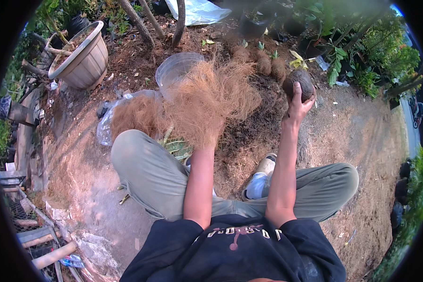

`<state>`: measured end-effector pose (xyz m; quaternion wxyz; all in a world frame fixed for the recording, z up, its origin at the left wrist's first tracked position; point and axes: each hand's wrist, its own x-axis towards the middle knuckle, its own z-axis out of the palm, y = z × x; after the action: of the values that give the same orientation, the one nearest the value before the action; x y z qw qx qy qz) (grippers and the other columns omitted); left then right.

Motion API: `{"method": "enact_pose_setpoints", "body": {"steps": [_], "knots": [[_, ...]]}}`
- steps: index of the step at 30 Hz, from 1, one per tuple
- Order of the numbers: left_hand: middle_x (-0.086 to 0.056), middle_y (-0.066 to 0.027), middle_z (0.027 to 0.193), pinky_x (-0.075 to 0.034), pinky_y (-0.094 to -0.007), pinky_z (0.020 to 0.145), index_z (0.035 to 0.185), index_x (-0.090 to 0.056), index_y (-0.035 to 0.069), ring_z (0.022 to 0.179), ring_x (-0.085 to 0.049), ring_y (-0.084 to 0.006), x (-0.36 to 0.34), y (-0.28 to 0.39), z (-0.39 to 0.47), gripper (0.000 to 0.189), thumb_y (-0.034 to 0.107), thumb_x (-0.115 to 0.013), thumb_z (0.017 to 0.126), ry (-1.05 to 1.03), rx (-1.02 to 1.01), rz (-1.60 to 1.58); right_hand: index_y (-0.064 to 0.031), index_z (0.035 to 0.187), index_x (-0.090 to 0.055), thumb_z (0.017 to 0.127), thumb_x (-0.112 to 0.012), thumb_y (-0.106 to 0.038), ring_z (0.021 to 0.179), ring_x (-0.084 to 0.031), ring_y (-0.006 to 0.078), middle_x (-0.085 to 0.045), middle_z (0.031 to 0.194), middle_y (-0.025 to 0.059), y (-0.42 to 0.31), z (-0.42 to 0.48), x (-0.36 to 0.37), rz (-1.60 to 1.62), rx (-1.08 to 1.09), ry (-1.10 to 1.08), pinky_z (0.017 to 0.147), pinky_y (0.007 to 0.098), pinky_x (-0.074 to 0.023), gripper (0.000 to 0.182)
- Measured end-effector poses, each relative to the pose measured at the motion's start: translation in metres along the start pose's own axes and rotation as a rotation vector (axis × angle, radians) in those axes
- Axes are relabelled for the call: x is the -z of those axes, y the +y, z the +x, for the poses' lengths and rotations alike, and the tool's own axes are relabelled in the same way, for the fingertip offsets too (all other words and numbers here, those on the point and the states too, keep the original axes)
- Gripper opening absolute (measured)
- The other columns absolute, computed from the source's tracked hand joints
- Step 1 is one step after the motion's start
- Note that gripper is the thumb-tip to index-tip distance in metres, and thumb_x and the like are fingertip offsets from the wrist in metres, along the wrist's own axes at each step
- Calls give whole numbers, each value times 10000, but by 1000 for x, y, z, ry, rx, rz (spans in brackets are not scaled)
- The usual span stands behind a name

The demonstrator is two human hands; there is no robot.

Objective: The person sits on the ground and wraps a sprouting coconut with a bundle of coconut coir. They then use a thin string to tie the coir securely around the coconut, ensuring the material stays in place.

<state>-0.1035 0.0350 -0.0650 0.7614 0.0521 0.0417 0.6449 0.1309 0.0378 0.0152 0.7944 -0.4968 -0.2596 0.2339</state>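
In my right hand (298, 102) is a dark, rounded ball of soil (299, 83), held up with the thumb across its near side. A large loose tuft of brown coconut fibre (201, 102) spreads over my left hand (216, 131), which holds it from below and is mostly hidden by the strands. Just left of that tuft, more fibre (137, 114) lies in a clear plastic bag (104, 128). Behind the tuft a clear plastic tub (172, 65) is partly covered. Several fibre-wrapped balls (264, 66) with small green shoots stand near the soil ball.
Dark loose soil (253, 137) lies on the ground between my feet. A ribbed plastic pot (83, 61) leans at the upper left, near thin tree trunks (137, 23). Potted plants line the back and right. Wooden poles (54, 255) and wire mesh lie at lower left.
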Motion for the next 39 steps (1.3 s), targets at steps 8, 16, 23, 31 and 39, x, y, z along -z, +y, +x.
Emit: {"method": "enact_pose_setpoints", "body": {"steps": [8,16,23,31,39], "knots": [[-513,-101,1340,-402,-422,1047,1403,-420,70,1206,-496,-264,-36,-8,-8,535,378,-526,979,35,127,131,-52,1321,-400,696,-851,-183,1232,-471,270,-461,1295,162,-46,-68,-44,-234,465,-491,1055,396,-415,782],[-549,-80,1300,-427,-395,1034,1400,-423,64,1163,-533,-240,-52,-7,-31,528,372,-527,983,75,280,237,-99,1337,-381,757,-782,-249,1307,-399,356,-441,1359,185,14,-99,-40,-413,611,-666,1080,456,-356,721],[-574,-98,1222,-492,-335,947,1368,-441,38,1076,-572,-191,-53,-11,-29,557,420,-540,975,57,250,292,-92,1352,-360,776,-769,-241,1315,-398,328,-445,1376,159,-13,-97,-32,-516,540,-721,1100,445,-346,722],[-604,-81,1097,-525,-318,798,1284,-480,36,932,-606,-175,-51,-15,-29,528,418,-600,939,71,238,321,-24,1385,-321,768,-806,-150,1250,-434,224,-410,1337,121,-47,-99,-41,-47,92,-438,1079,354,-357,795],[-633,-64,972,-559,-300,650,1201,-519,34,789,-639,-159,-51,-31,-21,504,416,-660,903,43,156,385,-68,1322,-359,741,-814,-154,1298,-440,321,-424,1373,205,-21,-86,-29,-330,560,-641,1085,415,-371,743]]}}
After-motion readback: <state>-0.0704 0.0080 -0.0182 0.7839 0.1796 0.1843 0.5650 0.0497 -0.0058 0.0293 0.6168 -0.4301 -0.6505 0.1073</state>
